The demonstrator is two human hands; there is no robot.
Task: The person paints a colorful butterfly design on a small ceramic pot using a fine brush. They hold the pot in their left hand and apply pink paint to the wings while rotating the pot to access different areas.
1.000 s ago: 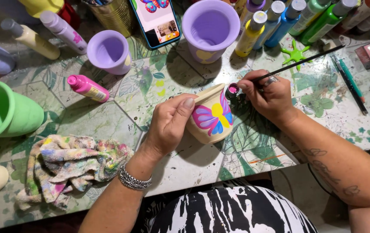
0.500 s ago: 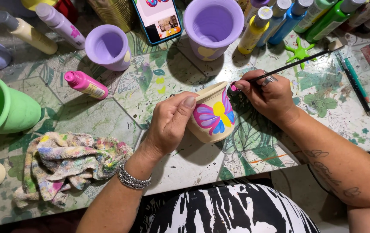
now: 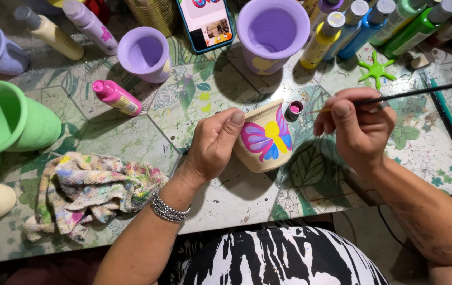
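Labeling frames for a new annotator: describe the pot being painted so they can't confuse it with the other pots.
On the leaf-patterned table, look near the front edge, between the two hands. The left hand steadies a small cream pot tipped on its side. Unlike the plain purple and green pots around it, it carries a pink, blue and yellow butterfly.

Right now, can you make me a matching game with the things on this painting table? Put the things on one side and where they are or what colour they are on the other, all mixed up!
Things:
1. left hand
2. right hand
3. pink paint bottle
4. rag

Descriptions:
A. lying on its side on the table
B. crumpled and smeared with many colours
C. holding a thin paintbrush
D. gripping the cream pot with the painted butterfly

Pairs: 1-D, 2-C, 3-A, 4-B
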